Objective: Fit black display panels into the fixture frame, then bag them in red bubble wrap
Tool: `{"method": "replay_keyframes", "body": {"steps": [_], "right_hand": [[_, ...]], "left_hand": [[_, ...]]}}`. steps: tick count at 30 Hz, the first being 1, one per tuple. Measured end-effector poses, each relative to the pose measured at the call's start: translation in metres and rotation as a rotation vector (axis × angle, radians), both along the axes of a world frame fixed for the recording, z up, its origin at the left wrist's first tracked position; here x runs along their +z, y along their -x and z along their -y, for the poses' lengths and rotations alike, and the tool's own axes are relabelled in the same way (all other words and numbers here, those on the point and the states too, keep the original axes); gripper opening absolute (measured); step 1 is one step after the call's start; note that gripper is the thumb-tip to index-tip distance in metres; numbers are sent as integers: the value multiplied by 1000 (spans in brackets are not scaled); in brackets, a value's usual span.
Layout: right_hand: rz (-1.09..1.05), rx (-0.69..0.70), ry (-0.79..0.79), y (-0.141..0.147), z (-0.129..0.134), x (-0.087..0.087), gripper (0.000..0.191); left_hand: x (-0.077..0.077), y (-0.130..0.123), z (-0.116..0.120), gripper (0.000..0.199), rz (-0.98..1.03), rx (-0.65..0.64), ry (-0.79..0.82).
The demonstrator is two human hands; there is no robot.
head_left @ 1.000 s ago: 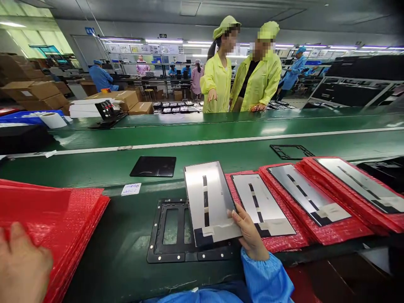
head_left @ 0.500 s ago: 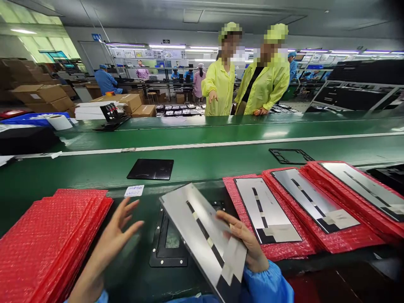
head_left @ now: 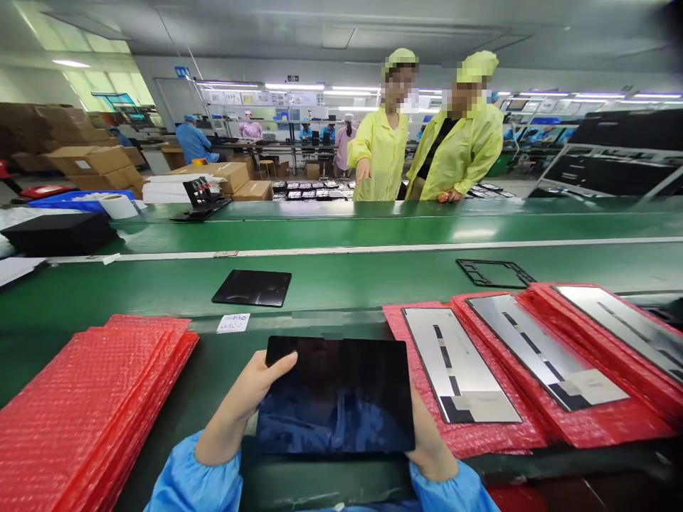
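Between my two hands is a tablet screen panel [head_left: 336,398], its glossy black face toward me and dim reflections on it. My left hand [head_left: 250,391] grips its left edge, thumb on the glass near the upper corner. My right hand [head_left: 427,430] is at the right edge, with its fingers hidden behind the panel. The panel covers the black frame seen earlier on the bench. More screen panels, silver backs up, lie to the right: a near one [head_left: 453,363], a middle one [head_left: 512,334] and a far one [head_left: 613,313], on red bubble-wrap bags [head_left: 526,427].
Red bubble-wrap bags [head_left: 90,398] are stacked at left. A black panel [head_left: 253,288], a handwritten label [head_left: 233,323] and a thin black frame [head_left: 494,273] lie on the green bench [head_left: 341,274]. Two people in yellow coats [head_left: 381,153] stand across it.
The panel has been turned from silver back to black face and brought level. My left hand, apart from it before, now grips its left edge. The view has shifted slightly.
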State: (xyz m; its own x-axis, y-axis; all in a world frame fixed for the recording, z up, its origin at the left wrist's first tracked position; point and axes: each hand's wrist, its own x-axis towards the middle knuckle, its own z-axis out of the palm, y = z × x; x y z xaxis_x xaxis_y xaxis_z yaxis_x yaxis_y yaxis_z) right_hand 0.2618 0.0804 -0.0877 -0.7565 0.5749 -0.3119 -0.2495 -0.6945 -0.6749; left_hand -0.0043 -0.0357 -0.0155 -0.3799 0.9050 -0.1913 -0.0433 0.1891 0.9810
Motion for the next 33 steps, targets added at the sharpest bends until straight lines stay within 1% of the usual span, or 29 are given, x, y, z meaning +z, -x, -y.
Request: {"method": "replay_keyframes", "body": {"steps": [1,2,4,7,9,11,13,15,16,17,18,21,22,23,24,25,27,30,33], "right_hand": [[-22,-74,10,1,-1,3,64],[-35,-112,14,2,-2,6,64],[-19,-131,-10,4,-2,11,62],[59,-178,-92,4,0,17,54],[94,-180,-131,3,1,19,48],[102,-165,-159,2,1,19,45],[92,-158,-180,1,0,20,43],[79,-176,-196,1,-2,21,40],[74,-188,-201,2,-2,22,38],[71,-203,-205,2,-3,23,37],[70,-220,-209,3,-4,24,37],[88,-273,-211,3,-5,25,38],[100,-284,-207,2,-5,25,36],[112,-290,-200,2,-5,25,34],[125,-295,-191,1,-5,24,32],[136,-298,-180,0,-5,24,31],[147,-296,-160,-1,-4,23,31],[161,-280,-134,-3,-3,23,31],[178,-272,-96,-6,-4,23,30]], "left_hand": [[-1,-3,-1,36,30,-7,12],[-2,-6,-1,37,49,-10,30],[-5,-7,-3,40,45,8,52],[-9,-2,-6,43,-60,117,-35],[-13,5,-8,39,-173,217,-93],[-15,10,-9,34,-320,282,-96],[-16,11,-7,27,-547,313,-127],[-15,5,-2,21,-778,301,-205],[-12,0,2,20,-848,246,-234],[-9,-6,6,22,-873,145,-243],[-4,-12,10,23,-857,-2,-230],[16,-29,22,25,-725,-549,-175],[23,-34,25,24,-688,-699,-177],[30,-38,27,23,-658,-809,-189],[36,-41,29,21,-635,-876,-203],[41,-43,30,20,-619,-908,-216],[47,-45,30,20,-592,-920,-232],[50,-47,32,22,-533,-943,-262],[48,-49,33,24,-489,-982,-294]]}}
